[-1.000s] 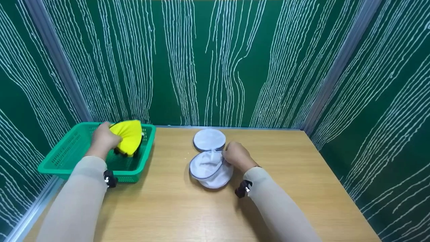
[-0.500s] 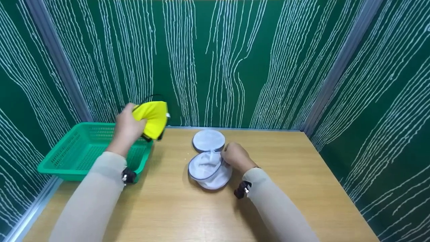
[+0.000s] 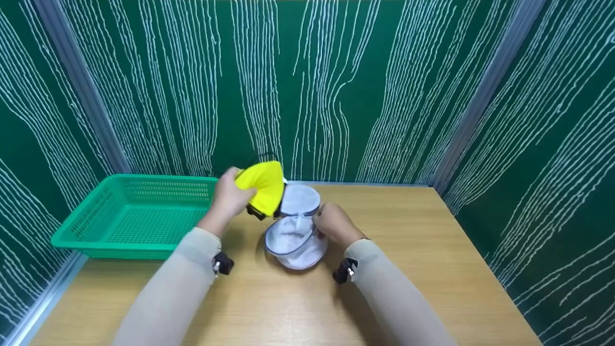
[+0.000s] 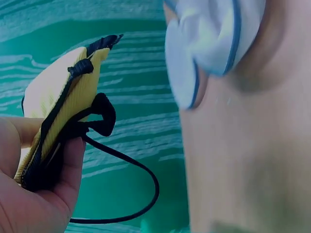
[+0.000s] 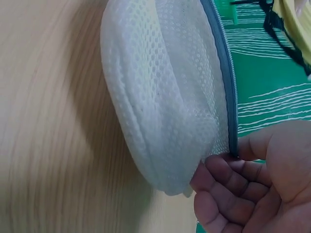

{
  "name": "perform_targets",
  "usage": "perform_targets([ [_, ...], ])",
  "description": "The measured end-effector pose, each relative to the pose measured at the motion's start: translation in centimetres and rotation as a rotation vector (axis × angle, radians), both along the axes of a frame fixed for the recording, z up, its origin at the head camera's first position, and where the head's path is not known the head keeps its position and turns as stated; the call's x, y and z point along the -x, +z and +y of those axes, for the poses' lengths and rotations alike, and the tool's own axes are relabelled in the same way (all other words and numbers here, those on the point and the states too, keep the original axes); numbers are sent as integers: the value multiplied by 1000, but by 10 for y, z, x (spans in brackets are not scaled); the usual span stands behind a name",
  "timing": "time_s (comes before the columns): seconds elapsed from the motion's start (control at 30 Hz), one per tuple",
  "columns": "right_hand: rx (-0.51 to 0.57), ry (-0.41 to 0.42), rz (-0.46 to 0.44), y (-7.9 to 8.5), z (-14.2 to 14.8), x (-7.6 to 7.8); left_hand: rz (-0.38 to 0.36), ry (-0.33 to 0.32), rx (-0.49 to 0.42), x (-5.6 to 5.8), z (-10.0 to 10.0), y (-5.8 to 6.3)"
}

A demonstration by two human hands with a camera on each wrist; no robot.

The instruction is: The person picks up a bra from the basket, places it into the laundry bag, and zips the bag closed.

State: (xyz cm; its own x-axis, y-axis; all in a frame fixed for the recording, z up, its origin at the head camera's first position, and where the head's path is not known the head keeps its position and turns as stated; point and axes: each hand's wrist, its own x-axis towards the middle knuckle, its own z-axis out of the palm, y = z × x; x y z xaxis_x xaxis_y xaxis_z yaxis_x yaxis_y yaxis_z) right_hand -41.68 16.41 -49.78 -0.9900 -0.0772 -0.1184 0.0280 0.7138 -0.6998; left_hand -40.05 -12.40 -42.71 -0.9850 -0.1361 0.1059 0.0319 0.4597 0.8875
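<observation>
My left hand (image 3: 229,196) pinches a folded, cup-shaped yellow fabric piece (image 3: 264,185) with black edging and straps. It is held in the air left of a white mesh laundry bag (image 3: 300,250), overlapping the bag's far round part in the head view. A thin black cord (image 4: 150,179) loops from the piece in the left wrist view. The bag stands unzipped on the table, its round mouth edged by a grey zipper (image 5: 226,73). On the bag's right side my right hand (image 3: 336,223) pinches the zippered rim between thumb and fingers.
A green plastic basket (image 3: 115,246) with slotted sides stands at the left on the wooden table (image 3: 307,312). Green walls with white streaks (image 3: 336,86) rise behind the table and along both sides. A black camera (image 3: 223,264) sits on the left wrist.
My left hand has lifted the yellow fabric piece from over the green basket and carried it right, up to the mesh laundry bag. My right hand stays at the bag's rim, nearly still.
</observation>
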Motion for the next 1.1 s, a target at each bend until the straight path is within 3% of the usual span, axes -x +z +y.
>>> perform_targets([
  [0.33,111,-6,-68,2,-5,-2,-47,-8,33,-3,44,-56],
  [0.57,99,3,-87,0,-4,1,-92,-100,103,-9,63,-86],
  [0.8,64,37,-5,0,-5,-1,-143,-198,215,-13,72,-102],
  [1.1,94,35,122,8,-6,4,-92,-314,390,-13,77,-102],
])
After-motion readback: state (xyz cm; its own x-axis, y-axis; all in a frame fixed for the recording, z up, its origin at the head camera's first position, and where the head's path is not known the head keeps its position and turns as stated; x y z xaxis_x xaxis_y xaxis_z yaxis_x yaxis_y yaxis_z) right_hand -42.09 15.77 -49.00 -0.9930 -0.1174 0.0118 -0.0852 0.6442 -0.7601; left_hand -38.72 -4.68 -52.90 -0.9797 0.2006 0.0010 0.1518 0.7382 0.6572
